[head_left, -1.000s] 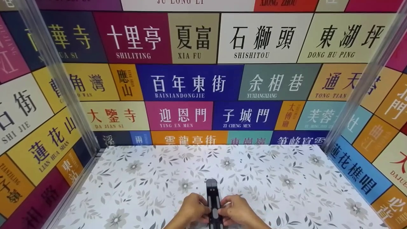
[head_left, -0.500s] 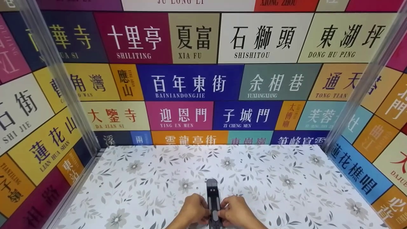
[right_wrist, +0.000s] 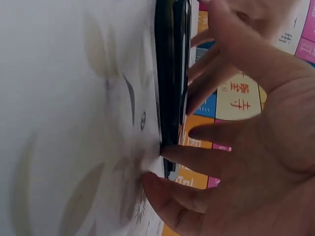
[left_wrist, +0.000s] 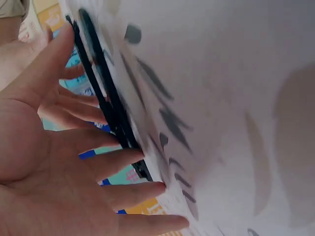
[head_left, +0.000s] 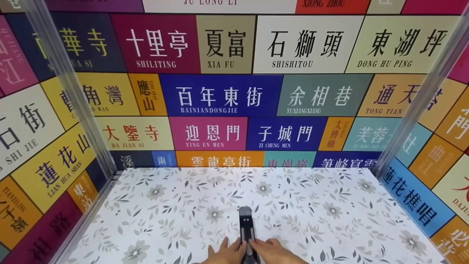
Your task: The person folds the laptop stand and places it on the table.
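Note:
A long black stapler [head_left: 246,219] with a grey rounded far end lies on the flowered white table [head_left: 183,205], pointing away from me. On its left side is my left hand [head_left: 227,253], fingers spread and fairly straight, the thumb close against the near part. My right hand [head_left: 274,252] lies along the other side, its thumb side at the stapler. Both wrist views show long fingers reaching beside the black stapler [left_wrist: 106,93] to the table surface. Neither hand curls round it. The stapler's near end is partly hidden between the hands.
Behind the table rises a wall of coloured signs [head_left: 221,95] with large characters. Similar side panels stand at left and right, with clear plastic strips [head_left: 78,95] at the corners. The flowered surface extends around the stapler.
Both hands gripped the stapler's sides at first. They have slid toward me and lowered, and the left fingers have spread out. The stapler stays in about the same place.

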A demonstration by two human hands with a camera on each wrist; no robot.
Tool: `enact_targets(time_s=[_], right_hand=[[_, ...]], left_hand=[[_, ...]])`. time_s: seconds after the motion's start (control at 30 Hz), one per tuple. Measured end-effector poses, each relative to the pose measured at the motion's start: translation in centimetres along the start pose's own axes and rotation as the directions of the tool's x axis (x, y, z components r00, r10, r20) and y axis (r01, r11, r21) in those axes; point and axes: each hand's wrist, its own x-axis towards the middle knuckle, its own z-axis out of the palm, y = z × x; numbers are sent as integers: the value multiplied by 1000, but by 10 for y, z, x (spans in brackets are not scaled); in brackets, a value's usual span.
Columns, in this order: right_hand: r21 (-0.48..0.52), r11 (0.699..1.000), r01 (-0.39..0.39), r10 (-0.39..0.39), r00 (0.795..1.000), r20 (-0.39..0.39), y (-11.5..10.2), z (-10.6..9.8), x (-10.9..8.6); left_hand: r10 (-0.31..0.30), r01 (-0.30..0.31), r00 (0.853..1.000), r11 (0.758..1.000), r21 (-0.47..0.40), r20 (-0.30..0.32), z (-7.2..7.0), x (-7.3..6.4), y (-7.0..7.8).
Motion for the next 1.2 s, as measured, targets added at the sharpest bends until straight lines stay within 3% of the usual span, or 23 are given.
enact_targets(time_s=[0.07,0.1,0.2,0.37,0.4,0.5,0.67,0.8,0.93,1.2], right_hand=[[-136,989,55,-58,998,-19,-2,7,-4],[-258,961,95,-113,992,-57,-2,9,-6],[-336,936,99,-158,976,-151,-7,14,-11],[-273,962,33,-79,984,-161,-12,11,-12],[-261,965,24,-67,985,-159,-12,10,-11],[-236,972,0,-41,985,-166,-11,9,-10],[-155,986,-61,46,994,-96,-10,4,-8],[-109,989,-99,95,995,-36,-7,0,-9],[-111,986,-128,127,992,-10,-4,-2,-10],[-146,981,-131,129,991,-26,-3,-4,-17]], left_hand=[[-1,1,1000,1000,20,20,10,13,-6],[-5,4,1000,1000,31,21,14,19,-9],[-14,14,1000,999,41,-13,15,19,-4],[-20,21,1000,999,36,-18,9,12,5],[-16,17,1000,999,40,-13,11,18,3],[0,0,1000,1000,27,-1,8,16,4],[7,-7,1000,1000,-2,17,4,16,6],[-7,7,1000,1000,-25,-5,6,18,11],[-15,15,999,1000,-17,-42,9,20,19],[-17,16,998,1000,-6,-55,19,29,23]])
